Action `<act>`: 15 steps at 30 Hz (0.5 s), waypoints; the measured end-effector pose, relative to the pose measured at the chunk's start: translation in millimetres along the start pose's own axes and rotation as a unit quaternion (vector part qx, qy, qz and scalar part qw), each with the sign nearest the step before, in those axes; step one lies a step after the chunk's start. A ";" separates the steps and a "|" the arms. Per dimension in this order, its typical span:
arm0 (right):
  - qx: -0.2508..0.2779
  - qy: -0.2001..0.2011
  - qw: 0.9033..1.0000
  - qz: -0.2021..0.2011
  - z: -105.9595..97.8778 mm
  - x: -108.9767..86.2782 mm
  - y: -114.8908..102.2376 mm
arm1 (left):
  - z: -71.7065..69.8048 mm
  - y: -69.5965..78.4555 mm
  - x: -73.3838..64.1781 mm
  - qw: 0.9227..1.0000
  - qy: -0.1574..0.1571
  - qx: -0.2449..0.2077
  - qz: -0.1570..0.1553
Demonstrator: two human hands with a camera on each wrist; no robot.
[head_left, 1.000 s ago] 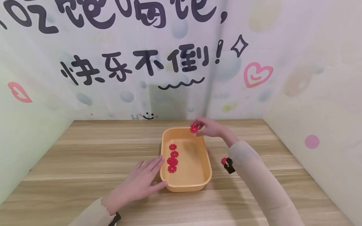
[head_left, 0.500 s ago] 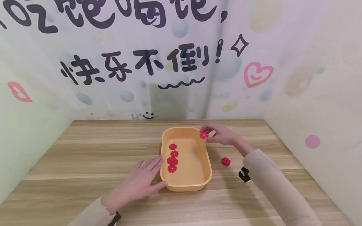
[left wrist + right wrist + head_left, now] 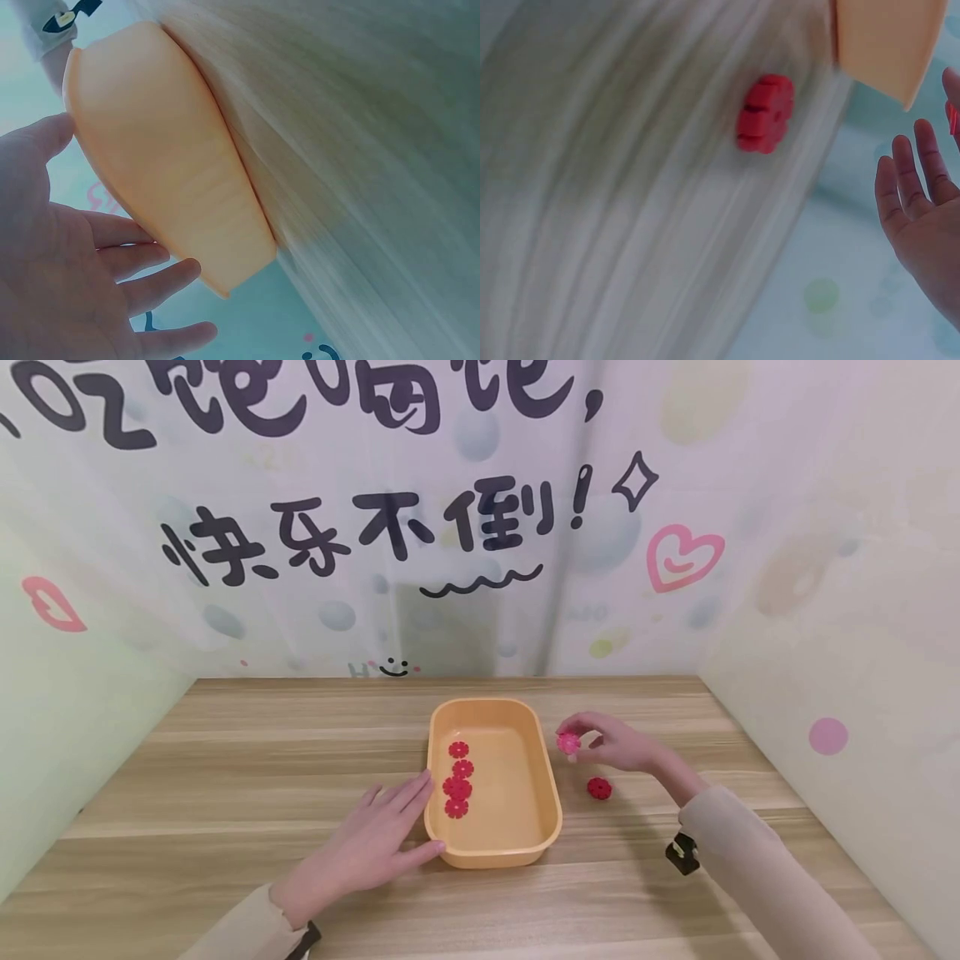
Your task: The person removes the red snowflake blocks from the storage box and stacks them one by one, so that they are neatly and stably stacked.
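In the head view a pale orange plastic tray (image 3: 557, 814) lies on the table with several red flower-shaped discs (image 3: 458, 788) in a rough column along its left side. My left hand (image 3: 367, 847) rests against the tray's left rim, fingers fairly straight; the left wrist view has its thumb and fingertips touching the rim. Just right of the tray my right hand (image 3: 618, 745) pinches a pinkish-red flower-shaped disc (image 3: 568, 743) above the table. Nearby on the wood sits a red stack of flower-shaped discs (image 3: 599, 788), its layered edge plain in the right wrist view.
A wood-grain table (image 3: 262, 752) carries everything. Behind it hangs a white printed curtain (image 3: 480, 627) with dark lettering, and a pale wall (image 3: 847, 635) stands on the right. Each wrist wears a black strap (image 3: 682, 853).
My right hand has moved right and toward me with the pinched disc, from over the tray's far rim to outside its right side. The red stack came into full view. The left hand stays still.
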State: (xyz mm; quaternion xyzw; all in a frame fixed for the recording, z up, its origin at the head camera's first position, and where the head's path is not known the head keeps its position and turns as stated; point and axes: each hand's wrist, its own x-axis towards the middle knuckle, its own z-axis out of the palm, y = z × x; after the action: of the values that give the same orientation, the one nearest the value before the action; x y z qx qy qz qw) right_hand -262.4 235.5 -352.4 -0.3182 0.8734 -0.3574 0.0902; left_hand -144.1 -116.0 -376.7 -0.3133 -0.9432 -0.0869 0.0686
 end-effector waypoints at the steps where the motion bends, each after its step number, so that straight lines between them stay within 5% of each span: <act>1: 0.002 -0.002 1.000 0.002 0.9 -1.8 7.0 | 0.0 0.0 -0.1 1.000 0.000 0.000 0.000; 15: 0.054 -0.016 0.998 0.024 6.7 -34.5 42.0 | 0.1 0.5 -0.8 1.000 0.001 0.001 0.004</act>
State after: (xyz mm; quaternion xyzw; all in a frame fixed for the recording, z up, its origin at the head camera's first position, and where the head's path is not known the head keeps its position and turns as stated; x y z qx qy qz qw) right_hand -253.5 275.9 -388.3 -0.2978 0.8584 -0.3971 0.1297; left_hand -143.2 -116.1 -376.8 -0.3167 -0.9420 -0.0861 0.0707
